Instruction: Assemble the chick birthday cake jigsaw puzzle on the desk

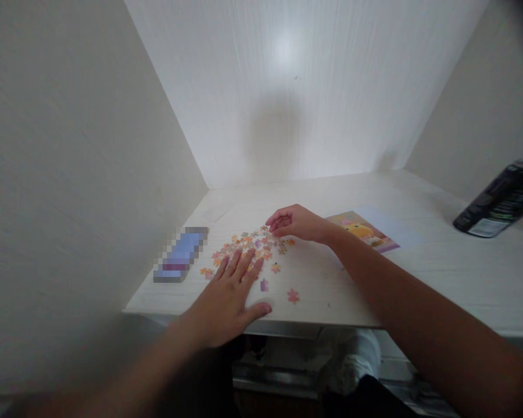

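Note:
A loose heap of small jigsaw puzzle pieces in orange, pink, yellow and grey is spread over the white tabletop. My left hand lies over the near side of the heap, fingers stretched and the thumb spread toward the table's front edge. At the far right of the heap is my right hand, its fingers loosely bent and its thumb apart from them. The fingertips are close to some pieces, and I see none held. Nearer to me lie a pink piece and a purple piece, apart from the heap.
A phone-like device, pixelated, lies at the left. Behind my right forearm is a picture sheet with a yellow figure, on white paper. A dark can stands at the far right. Pale panels enclose the table's back and sides.

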The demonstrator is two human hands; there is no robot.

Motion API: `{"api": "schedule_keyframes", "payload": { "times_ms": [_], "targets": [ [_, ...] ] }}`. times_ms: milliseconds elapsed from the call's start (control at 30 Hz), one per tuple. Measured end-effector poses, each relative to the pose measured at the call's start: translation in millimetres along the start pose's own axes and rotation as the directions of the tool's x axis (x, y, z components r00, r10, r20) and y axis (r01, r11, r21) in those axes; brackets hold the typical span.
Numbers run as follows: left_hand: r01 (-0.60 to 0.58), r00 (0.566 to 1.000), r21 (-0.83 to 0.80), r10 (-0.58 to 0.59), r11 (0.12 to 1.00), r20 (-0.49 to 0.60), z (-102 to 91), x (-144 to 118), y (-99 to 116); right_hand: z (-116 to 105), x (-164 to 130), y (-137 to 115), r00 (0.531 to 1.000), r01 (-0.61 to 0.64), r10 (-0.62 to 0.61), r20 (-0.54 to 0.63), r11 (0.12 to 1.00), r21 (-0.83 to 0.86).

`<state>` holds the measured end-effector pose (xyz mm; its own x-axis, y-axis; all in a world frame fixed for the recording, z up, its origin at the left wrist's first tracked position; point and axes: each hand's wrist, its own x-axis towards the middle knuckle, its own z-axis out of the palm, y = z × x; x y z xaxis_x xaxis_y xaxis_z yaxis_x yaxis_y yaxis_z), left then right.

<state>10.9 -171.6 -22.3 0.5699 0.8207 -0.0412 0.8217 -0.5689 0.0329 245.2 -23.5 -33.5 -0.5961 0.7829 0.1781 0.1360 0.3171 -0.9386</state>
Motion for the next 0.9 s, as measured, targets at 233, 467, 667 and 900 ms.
{"api": "schedule_keyframes", "payload": {
  "times_ms": [233, 467, 667, 900],
  "targets": [
    [-0.023, 0.987, 0.043, 0.03, 0.999, -0.158, 6.4, 12.4, -10.4, 2.4, -5.2, -11.2, 0.959, -0.098, 0.066, 0.275, 0.99, 0.105],
    [-0.112, 0.924, -0.036, 0.091, 0.993, -0.372, 7.0, 19.9, 3.4, 7.7, -7.0, -11.8, 0.907, -0.112, 0.043, 0.418, 0.983, 0.142],
    [-0.108, 0.911, -0.112, 0.053, 0.988, -0.409, 7.8, 6.0, -4.2, 5.3, -9.5, -16.5, 0.898, -0.079, 0.047, 0.436, 0.995, 0.054],
    [-0.113, 0.899, -0.057, 0.078, 0.992, -0.43, 11.0, -25.6, -3.8, 6.0, -7.8, -12.5, 0.9, -0.09, 0.061, 0.432, 0.995, 0.047]
  ]
}}
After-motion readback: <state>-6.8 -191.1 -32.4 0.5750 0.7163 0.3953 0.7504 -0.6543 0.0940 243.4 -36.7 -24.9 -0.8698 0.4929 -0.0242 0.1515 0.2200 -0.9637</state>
